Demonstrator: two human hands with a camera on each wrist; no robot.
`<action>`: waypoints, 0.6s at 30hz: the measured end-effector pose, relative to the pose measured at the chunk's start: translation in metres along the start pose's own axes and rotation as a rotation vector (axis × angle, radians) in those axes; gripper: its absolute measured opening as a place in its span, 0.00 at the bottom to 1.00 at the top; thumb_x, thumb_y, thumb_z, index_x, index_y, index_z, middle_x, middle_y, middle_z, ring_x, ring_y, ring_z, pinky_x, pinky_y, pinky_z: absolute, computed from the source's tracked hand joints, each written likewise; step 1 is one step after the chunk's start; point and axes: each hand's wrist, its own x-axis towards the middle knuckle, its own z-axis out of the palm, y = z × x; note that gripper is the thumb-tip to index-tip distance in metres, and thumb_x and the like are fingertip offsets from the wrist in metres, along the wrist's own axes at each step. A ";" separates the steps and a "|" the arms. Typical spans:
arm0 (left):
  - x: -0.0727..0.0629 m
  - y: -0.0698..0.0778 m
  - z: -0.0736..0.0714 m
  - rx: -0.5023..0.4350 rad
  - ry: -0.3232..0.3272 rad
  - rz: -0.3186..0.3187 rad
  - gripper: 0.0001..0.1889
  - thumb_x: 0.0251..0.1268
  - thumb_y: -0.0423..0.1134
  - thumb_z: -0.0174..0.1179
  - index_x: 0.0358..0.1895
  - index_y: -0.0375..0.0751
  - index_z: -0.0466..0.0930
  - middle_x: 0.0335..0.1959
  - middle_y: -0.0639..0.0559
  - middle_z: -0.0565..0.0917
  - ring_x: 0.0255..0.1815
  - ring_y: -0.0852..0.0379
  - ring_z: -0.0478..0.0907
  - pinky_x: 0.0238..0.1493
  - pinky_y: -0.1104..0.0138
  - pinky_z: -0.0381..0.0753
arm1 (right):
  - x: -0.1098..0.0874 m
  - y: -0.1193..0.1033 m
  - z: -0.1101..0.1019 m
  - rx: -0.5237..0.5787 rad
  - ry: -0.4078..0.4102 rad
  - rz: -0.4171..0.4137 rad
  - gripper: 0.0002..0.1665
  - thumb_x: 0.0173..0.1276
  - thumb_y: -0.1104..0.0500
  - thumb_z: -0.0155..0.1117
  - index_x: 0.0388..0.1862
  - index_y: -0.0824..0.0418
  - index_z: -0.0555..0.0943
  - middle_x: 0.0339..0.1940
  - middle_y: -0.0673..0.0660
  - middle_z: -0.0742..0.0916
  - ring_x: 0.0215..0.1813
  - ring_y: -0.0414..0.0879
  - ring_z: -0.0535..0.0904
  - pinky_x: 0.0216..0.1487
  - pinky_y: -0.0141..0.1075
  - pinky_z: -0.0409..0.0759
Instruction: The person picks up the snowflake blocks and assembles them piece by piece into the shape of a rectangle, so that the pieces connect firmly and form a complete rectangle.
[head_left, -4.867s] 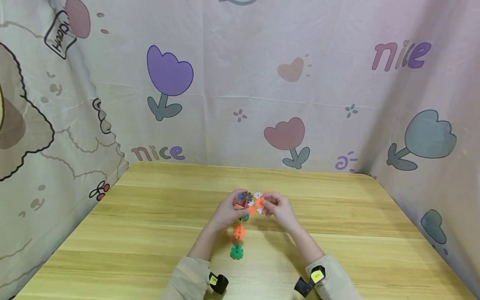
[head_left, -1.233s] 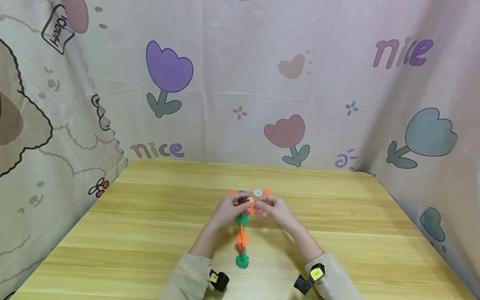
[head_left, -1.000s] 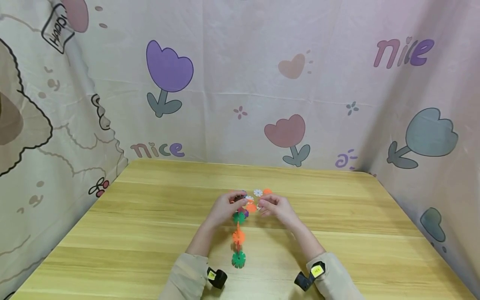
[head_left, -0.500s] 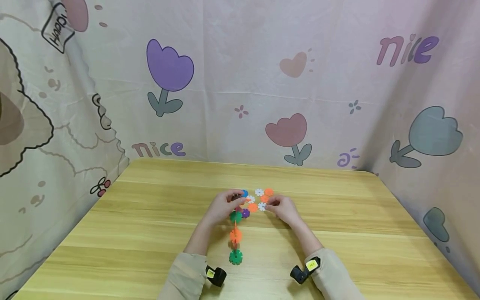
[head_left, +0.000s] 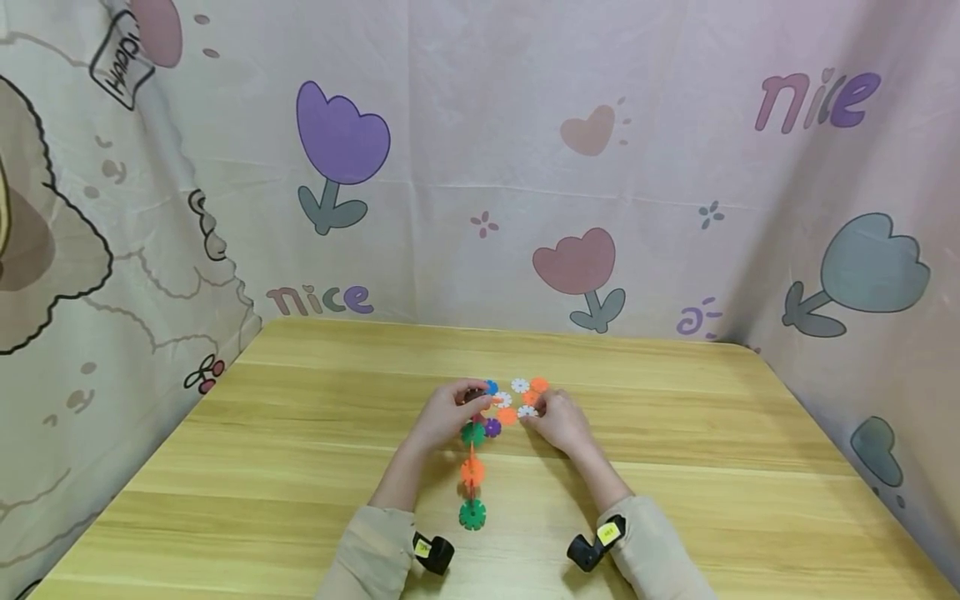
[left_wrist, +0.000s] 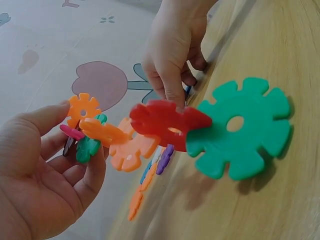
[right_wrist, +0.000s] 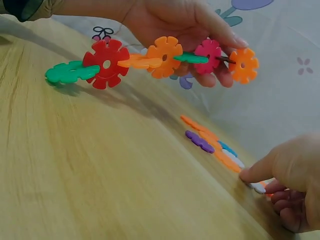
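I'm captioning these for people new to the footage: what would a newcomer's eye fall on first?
Probably the chain of bright, interlocked notched discs, held by one end in the left hand over the table. Next, the right hand down at a white disc among loose discs. Behind, a large printed purple tulip stands out on the pale curtain.

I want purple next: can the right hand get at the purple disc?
Probably yes: nothing covers the purple disc, bare table lies on its near side, and the right hand, at a white disc, is close.
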 end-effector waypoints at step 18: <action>-0.001 0.000 0.002 -0.025 -0.028 0.035 0.12 0.66 0.39 0.56 0.46 0.33 0.77 0.35 0.47 0.78 0.32 0.55 0.76 0.33 0.66 0.77 | -0.007 0.001 -0.005 0.322 -0.091 -0.046 0.05 0.61 0.65 0.63 0.29 0.63 0.76 0.21 0.53 0.80 0.24 0.43 0.73 0.26 0.33 0.71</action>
